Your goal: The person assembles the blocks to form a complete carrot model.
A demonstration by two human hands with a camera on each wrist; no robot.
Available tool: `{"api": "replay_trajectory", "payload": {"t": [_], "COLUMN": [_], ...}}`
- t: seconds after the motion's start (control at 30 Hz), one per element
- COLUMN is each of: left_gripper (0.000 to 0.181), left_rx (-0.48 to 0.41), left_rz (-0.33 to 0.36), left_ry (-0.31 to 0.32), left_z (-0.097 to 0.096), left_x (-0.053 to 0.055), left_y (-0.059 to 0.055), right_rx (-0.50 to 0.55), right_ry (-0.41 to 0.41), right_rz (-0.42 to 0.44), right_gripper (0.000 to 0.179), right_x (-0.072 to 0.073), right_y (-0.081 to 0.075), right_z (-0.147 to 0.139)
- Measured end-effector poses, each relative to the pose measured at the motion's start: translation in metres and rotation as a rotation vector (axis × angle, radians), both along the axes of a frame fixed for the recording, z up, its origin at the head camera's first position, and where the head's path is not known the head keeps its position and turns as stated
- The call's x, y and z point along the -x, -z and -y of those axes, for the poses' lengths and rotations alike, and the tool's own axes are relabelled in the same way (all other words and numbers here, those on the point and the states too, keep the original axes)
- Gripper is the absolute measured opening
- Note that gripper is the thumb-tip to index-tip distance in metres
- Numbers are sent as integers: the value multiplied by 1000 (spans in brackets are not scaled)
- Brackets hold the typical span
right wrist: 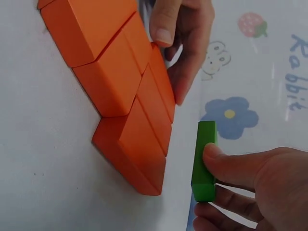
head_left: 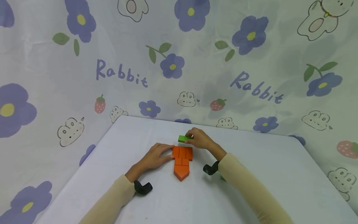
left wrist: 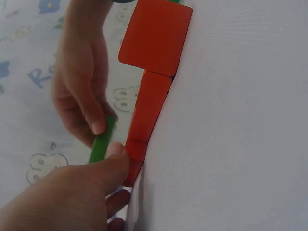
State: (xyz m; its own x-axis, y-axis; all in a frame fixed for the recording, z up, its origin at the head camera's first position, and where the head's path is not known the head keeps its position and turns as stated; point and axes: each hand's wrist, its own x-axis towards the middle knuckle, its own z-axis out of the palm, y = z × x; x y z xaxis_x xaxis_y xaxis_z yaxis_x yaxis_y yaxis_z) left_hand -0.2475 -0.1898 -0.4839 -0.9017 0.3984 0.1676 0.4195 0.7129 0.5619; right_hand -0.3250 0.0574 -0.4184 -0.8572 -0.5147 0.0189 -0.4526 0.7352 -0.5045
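Several orange wooden blocks [head_left: 182, 152] lie fitted together flat on the white table, with a pointed orange block [head_left: 181, 171] at the near end. At the far left corner, my left hand [head_left: 156, 156] holds the outermost orange block between thumb and fingers. Just beyond the far edge of the group, my right hand [head_left: 200, 139] pinches a green block [right wrist: 204, 163] between thumb and fingers. A gap separates the green block from the orange ones in the right wrist view. My right fingers cover part of the green block in the head view.
Another green piece [head_left: 222, 178] shows partly from under my right sleeve. A black wrist-worn device [head_left: 143, 188] is at my left wrist, and a similar black device [head_left: 210, 169] at my right. Behind the white table [head_left: 279, 168] hangs a rabbit-and-flower printed cloth [head_left: 195, 71].
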Motion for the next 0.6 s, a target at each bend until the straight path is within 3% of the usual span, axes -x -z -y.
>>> {"api": "replay_trajectory", "payload": {"t": [0.37,0.6], "left_gripper": [54,55], "left_rx": [2,13], "left_rz": [16,16], "left_ry": [-9,-11], "left_z": [-2,0], "left_x": [-1,0], "left_y": [2,2], "right_rx": [-49,-28], "right_ry": [-2,0], "right_rz": [96,102], "right_gripper": [25,20], "right_x": [11,11], "right_y": [23,24], "right_z": [4,5]}}
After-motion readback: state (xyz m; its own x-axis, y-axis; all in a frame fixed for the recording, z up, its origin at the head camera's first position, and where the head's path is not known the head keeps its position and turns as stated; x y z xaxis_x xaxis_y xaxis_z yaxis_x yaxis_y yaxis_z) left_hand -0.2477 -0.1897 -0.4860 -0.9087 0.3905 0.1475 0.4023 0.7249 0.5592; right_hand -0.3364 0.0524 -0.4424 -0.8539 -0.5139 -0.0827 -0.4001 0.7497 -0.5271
